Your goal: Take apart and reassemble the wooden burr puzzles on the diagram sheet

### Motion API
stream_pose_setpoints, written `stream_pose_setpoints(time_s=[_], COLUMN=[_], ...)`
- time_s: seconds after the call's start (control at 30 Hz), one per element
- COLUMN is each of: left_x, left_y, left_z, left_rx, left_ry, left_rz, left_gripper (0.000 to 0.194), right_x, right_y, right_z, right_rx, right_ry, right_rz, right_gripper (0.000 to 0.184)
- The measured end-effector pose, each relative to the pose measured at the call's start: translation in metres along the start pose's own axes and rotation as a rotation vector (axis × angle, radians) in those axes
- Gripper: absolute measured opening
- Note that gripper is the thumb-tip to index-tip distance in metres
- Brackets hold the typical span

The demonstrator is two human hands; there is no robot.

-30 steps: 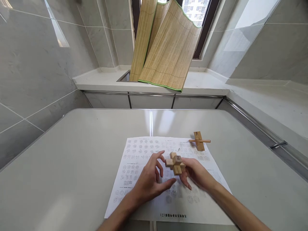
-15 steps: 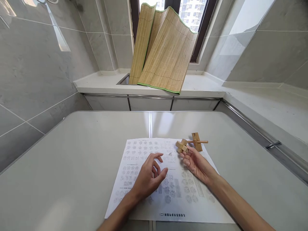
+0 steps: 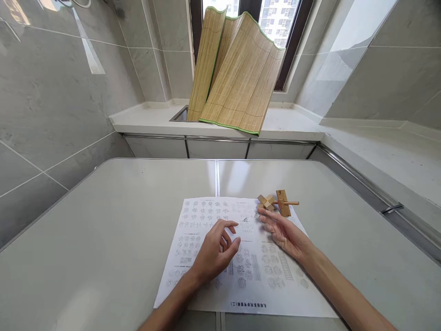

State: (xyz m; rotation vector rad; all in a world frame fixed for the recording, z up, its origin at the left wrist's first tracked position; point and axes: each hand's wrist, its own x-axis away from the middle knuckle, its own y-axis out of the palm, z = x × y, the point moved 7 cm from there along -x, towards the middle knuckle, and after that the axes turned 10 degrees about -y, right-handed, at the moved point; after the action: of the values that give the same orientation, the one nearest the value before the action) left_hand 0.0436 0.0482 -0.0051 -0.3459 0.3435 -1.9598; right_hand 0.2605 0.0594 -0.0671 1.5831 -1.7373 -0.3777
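Note:
A wooden interlocking burr puzzle (image 3: pixel 267 201) rests at the far right corner of a printed diagram sheet (image 3: pixel 213 294). Right behind the fingertips of my right hand (image 3: pixel 284 233) it sits; the fingers are stretched out and do not wrap it, though whether they still touch it I cannot tell. Against the puzzle's right side lies a second wooden puzzle (image 3: pixel 283 203), a flat marked board crossed by a round stick. My left hand (image 3: pixel 218 243) hovers over the middle of the sheet, fingers loosely curled, thumb apart, holding nothing.
The sheet lies on a pale table (image 3: pixel 103 230) with a seam down its middle. Beyond the table's far edge, a bamboo mat (image 3: pixel 241 78) leans on a white ledge (image 3: pixel 144 117) before the window. A metal rail (image 3: pixel 358 174) runs along the right side.
My right hand has carried the burr puzzle away from my left hand to the far right, set it beside the other wooden puzzle and let go. My left hand has stayed nearly in place.

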Motion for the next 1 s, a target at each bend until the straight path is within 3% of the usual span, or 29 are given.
stream_pose_setpoints(time_s=[0.2, 0.33, 0.47, 0.57, 0.73, 0.83, 1.0], left_x=[-0.001, -0.001, -0.001, -0.001, -0.001, -0.001, 0.000], left_y=[0.000, -0.001, -0.001, -0.001, -0.001, -0.002, -0.003], left_z=[0.001, 0.002, 0.004, 0.005, 0.006, 0.006, 0.004], left_rx=[-0.031, -0.052, -0.056, -0.053, -0.051, -0.048, -0.031], left_ry=[0.025, 0.029, 0.012, 0.008, 0.004, 0.003, 0.006], left_rz=[0.009, 0.021, 0.018, 0.020, 0.017, 0.018, 0.016], left_gripper=[0.020, 0.018, 0.021, 0.021, 0.021, 0.022, 0.023], right_x=[0.007, 0.009, 0.008, 0.007, 0.020, 0.023, 0.018], right_y=[0.015, 0.020, 0.019, 0.010, -0.013, -0.028, -0.049], right_z=[0.003, 0.003, -0.009, -0.032, -0.073, -0.081, -0.085], right_rx=[0.093, 0.127, 0.112, 0.099, 0.263, 0.300, 0.285], right_ry=[-0.018, -0.033, -0.114, -0.326, -0.771, -0.856, -0.872], right_rz=[-0.150, -0.173, -0.158, -0.055, 0.249, 0.399, 0.501], right_gripper=[0.022, 0.025, 0.041, 0.047, 0.042, 0.036, 0.024])
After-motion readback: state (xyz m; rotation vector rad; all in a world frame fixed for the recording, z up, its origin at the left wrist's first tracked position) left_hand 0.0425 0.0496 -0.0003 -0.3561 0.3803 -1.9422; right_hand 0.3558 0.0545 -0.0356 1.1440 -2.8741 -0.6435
